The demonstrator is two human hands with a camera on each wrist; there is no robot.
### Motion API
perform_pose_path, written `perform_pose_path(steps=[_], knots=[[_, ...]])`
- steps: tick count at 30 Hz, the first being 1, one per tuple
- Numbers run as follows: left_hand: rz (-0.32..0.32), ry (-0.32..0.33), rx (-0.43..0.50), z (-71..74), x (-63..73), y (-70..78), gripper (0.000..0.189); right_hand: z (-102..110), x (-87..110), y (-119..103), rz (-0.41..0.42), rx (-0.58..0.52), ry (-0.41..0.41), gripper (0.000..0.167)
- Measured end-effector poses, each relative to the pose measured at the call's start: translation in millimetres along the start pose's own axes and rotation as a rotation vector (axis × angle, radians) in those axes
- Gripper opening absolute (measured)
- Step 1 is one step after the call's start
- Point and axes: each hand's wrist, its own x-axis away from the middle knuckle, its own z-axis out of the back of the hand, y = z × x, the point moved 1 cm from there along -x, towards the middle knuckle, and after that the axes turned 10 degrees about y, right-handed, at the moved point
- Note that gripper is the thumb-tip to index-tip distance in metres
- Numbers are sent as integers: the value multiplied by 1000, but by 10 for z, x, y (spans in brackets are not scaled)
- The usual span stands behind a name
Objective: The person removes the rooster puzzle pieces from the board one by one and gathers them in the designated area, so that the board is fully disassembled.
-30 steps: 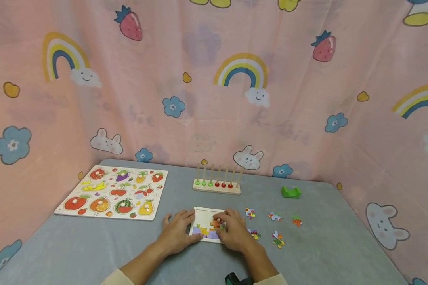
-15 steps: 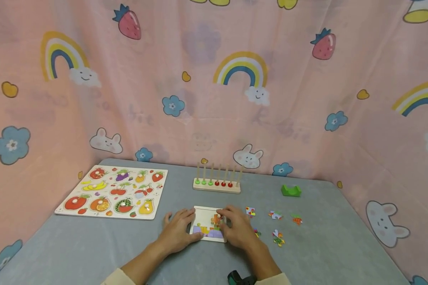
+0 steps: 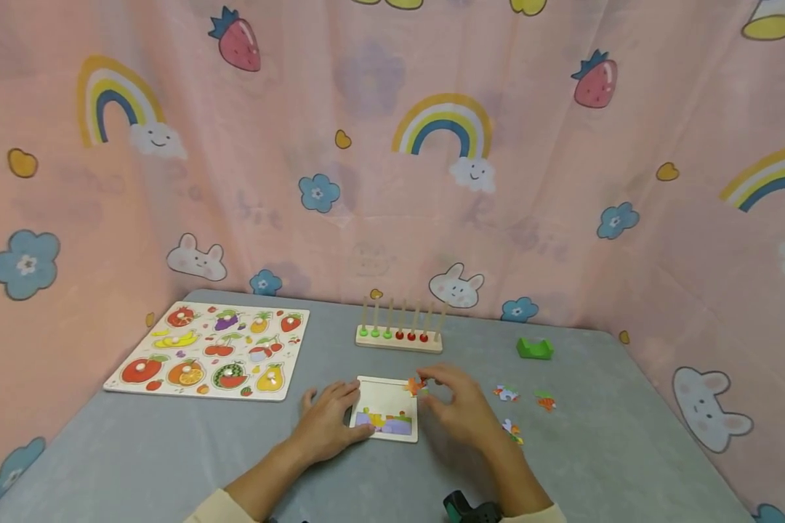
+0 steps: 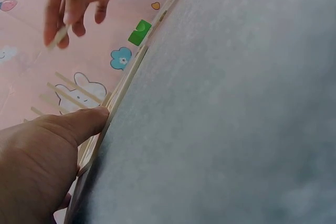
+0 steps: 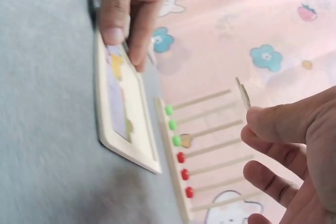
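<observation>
In the head view a small wooden jigsaw board [image 3: 381, 394] lies flat, with lilac and yellow pieces [image 3: 392, 424] fitted along its near side. My left hand [image 3: 327, 425] holds its left side, thumb on the near rim and fingers along the left edge. Over the board's far right corner, my right hand [image 3: 463, 408] pinches an orange jigsaw piece [image 3: 413, 387] between thumb and fingertips. The right wrist view shows this piece [image 5: 243, 94] edge-on, raised off the board.
Loose jigsaw pieces [image 3: 546, 402] lie to the right. Behind the board stands a peg rack [image 3: 399, 338] with green and red beads. A fruit puzzle board [image 3: 203, 352] lies at left, a green block [image 3: 535, 349] at back right. A dark device [image 3: 467, 508] shows near my right forearm.
My right hand has lifted the orange piece from the board's right side and moved it away and to the right. The left hand stays on the board.
</observation>
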Motion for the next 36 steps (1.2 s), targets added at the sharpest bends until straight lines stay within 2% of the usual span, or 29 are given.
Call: perform_pose_path(steps=[7, 13, 22, 30, 36], knots=[[-6, -1, 10, -3, 2, -1, 66, 243, 38, 4, -1, -42, 22, 41], [-12, -3, -1, -27, -3, -3, 67, 488, 83, 45, 50, 14, 64, 41], [-3, -8, 8, -39, 2, 6, 68, 882, 181, 111, 47, 58, 93, 41], [-2, -15, 1, -33, 17, -2, 68, 1147, 308, 288, 13, 134, 126, 40], [-7, -18, 6, -12, 16, -18, 68, 1270, 384, 385, 7, 126, 150, 40]])
